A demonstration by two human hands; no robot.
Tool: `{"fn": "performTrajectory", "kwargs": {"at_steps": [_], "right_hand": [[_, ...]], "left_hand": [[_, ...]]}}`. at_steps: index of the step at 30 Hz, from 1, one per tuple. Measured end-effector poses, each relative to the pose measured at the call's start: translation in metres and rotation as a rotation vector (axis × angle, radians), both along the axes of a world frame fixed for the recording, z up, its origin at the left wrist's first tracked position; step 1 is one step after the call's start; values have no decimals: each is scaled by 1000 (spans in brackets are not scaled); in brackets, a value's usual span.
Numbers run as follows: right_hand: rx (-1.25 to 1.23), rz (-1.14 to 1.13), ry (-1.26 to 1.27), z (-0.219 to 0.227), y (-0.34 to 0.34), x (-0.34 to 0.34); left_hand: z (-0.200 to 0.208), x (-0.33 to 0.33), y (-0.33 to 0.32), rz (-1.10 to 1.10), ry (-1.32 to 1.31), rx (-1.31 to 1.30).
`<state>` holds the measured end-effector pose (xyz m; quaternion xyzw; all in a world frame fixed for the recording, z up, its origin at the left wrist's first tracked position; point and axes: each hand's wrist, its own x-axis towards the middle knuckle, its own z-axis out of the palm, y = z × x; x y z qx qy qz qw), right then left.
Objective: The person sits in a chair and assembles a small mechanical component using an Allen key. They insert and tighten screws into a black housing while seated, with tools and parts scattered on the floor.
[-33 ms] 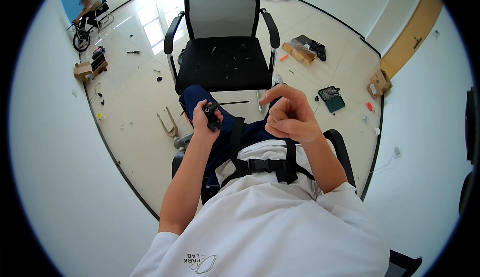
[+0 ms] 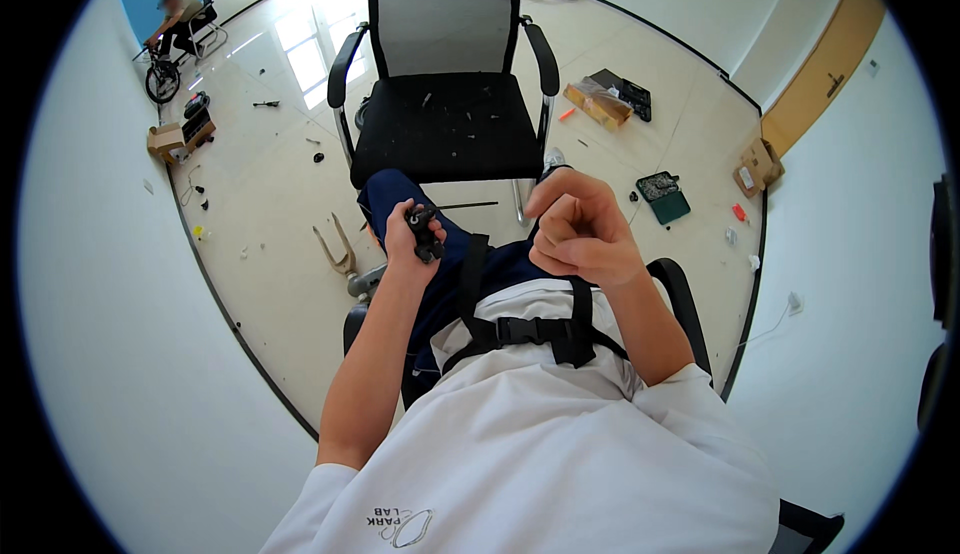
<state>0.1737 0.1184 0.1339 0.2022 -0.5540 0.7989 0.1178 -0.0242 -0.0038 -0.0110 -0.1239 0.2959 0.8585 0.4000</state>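
Note:
A small black mechanical part point(image 2: 424, 231) with rounded, knobby pieces lies in my left hand point(image 2: 405, 239), whose fingers are wrapped round it over my left thigh. What exact kind of part it is does not show. My right hand point(image 2: 585, 232) is raised over my right thigh, apart from the left. Its index finger is bent like a hook and the thumb presses against the curled fingers; anything small between them is hidden. Past the left hand a thin dark rod point(image 2: 470, 204) runs to the right; whether it joins the part I cannot tell.
A black chair point(image 2: 445, 129) faces me, with small bits on its seat. A bicycle fork point(image 2: 340, 254) lies left of my knee. At right are an open green case point(image 2: 664, 198) and a cardboard box point(image 2: 600, 106). Far left, another person point(image 2: 183, 16) sits by a bicycle point(image 2: 162, 81).
My right index finger has shifted very slightly, curling a little. The left hand and the black part stay as they were.

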Motion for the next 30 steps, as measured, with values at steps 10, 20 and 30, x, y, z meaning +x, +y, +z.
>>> {"fn": "performTrajectory", "kwargs": {"at_steps": [10,20,30], "right_hand": [[-136,102,67,19,-16,7],[-79,114,99,21,-22,10],[-178,247,75,20,-21,9]], "left_hand": [[1,0,0,-21,-15,-17],[-2,-1,0,-23,-14,2],[-6,-3,-1,-49,6,3]]}}
